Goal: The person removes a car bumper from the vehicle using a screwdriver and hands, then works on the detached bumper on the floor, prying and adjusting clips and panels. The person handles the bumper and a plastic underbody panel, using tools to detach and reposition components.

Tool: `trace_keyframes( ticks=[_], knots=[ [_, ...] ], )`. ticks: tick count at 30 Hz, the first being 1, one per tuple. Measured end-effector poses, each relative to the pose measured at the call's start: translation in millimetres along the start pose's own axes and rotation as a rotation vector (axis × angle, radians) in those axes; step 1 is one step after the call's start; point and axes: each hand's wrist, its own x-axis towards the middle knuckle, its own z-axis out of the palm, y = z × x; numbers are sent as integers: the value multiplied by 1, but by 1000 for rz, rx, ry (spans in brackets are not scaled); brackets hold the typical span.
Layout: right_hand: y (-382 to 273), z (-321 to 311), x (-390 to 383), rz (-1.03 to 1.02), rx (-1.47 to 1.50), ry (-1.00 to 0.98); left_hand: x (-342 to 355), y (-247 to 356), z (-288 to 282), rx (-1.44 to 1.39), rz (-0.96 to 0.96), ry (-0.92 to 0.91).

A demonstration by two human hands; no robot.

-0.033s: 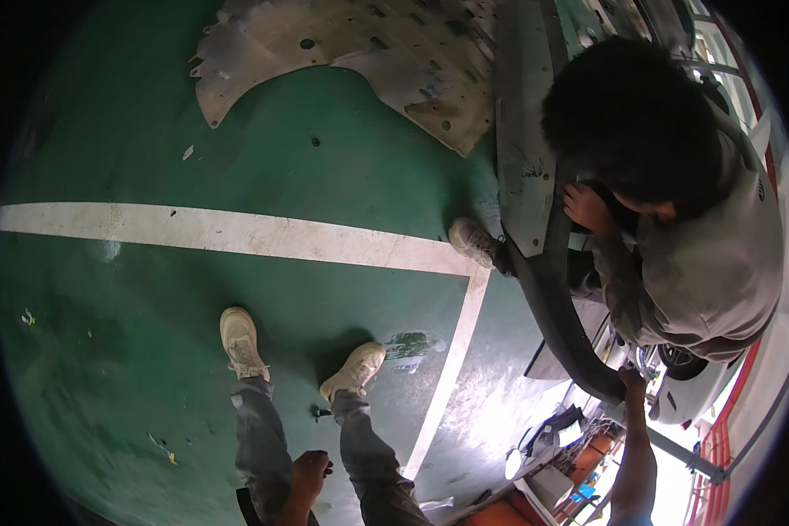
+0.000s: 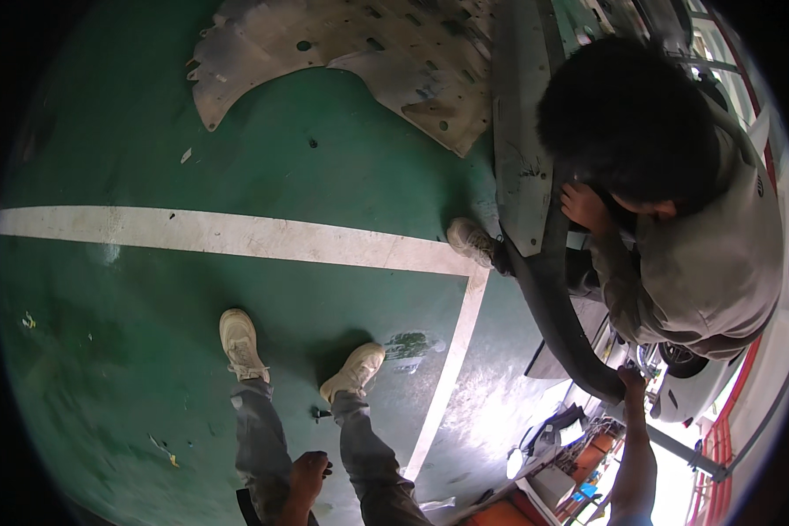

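At the right, my right hand [image 2: 631,379] is closed round the lower curved end of a long dark car bumper [image 2: 559,324]. A flat grey strip with small bolt holes [image 2: 524,167] runs along the bumper's upper part. My left hand [image 2: 309,473] hangs low beside my legs, its fingers curled in; whether anything is inside them is hidden. Across the bumper, a person in a grey-brown top [image 2: 701,263] bends down, one hand [image 2: 586,207] against its inner side.
A brown perforated underbody panel [image 2: 351,44] extends from the bumper's far part over the green floor [image 2: 149,289]. White lines [image 2: 254,235] cross the floor. A small dark object [image 2: 320,412] lies by my right shoe [image 2: 355,370]. Bins and loose parts [image 2: 548,482] stand at the lower right.
The whole view has shifted very slightly. Both my hands and the bumper hold their places, with no visible change of grip.
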Motion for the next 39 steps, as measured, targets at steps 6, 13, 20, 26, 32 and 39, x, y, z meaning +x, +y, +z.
trace_keyframes(
  ticks=[6,13,20,26,32,39],
  knots=[
    [-43,10,-12,161,192,-59,-3,14,-1,13,10,-1],
    [-72,13,-24,35,250,-231,-2,20,-3,120,-12,22],
    [-112,31,-34,205,391,-400,-22,46,5,237,95,72],
    [-141,45,-43,-9,283,-597,-23,69,26,996,604,-76],
    [-176,57,-58,-236,108,-557,-65,115,81,852,552,44],
    [-229,99,-84,-101,1,-695,-88,159,120,439,274,106]
  ],
)
